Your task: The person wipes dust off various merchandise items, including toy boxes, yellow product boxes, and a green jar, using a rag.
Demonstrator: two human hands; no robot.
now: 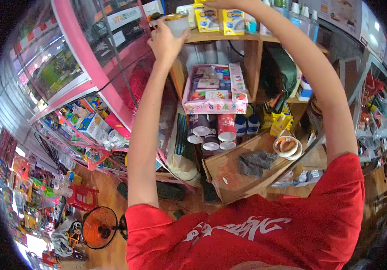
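High on the left of the wooden shelf, my left hand (166, 44) is closed around a translucent tub (178, 26) with a yellowish top, thumb on its right side. My right hand (224, 4) reaches across the top edge of the view, just above two yellow-and-white boxes (208, 20) standing side by side on the shelf top. It is cut off by the frame, so its grip is hidden; something yellow shows at its fingertips. White packages stand behind the tub.
Below the shelf top (222, 35) sits a pink display box (216, 107) of small packets. Under it are stacked dark and red cans (226, 126). A cardboard box (234, 173) carries a grey cloth (256, 163) and tape rolls (288, 147). Bottles (304, 20) stand at right; a pink-framed cabinet (83, 49) is left.
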